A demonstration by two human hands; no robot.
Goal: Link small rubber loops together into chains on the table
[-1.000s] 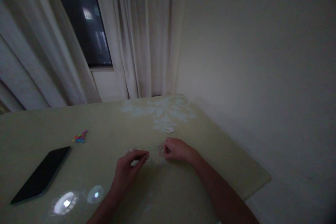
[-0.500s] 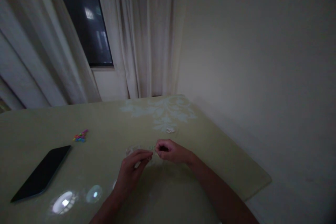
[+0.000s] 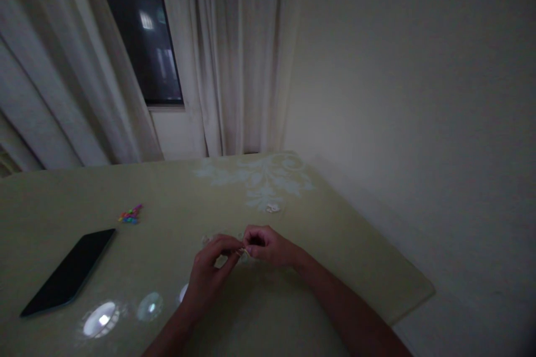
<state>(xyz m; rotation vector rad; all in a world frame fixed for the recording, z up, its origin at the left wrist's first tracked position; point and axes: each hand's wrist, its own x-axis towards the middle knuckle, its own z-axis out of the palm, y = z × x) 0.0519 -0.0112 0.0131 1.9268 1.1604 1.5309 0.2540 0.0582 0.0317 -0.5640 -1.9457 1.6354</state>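
Observation:
My left hand (image 3: pixel 211 268) is closed in a pinch near the middle of the table, its fingertips meeting those of my right hand (image 3: pixel 268 246). A small, thin, pale item (image 3: pixel 245 252) shows between the fingertips; its exact shape is too small to make out. The fingers of my right hand are curled, thumb and forefinger pressed together on that item. Just beyond my left hand lie small clear or pale bits (image 3: pixel 206 239), partly hidden. A little white cluster (image 3: pixel 272 208) rests on the table past my right hand.
On the left of the glossy table (image 3: pixel 355 251) lies a black flat tablet-like device (image 3: pixel 69 272). Behind it is a small heap of colourful pieces (image 3: pixel 131 214). A wall (image 3: pixel 397 95) borders the right side, and curtains (image 3: pixel 234 56) hang behind.
My right hand has moved slightly left, and the fingertips of both hands have come together. The view has shifted slightly.

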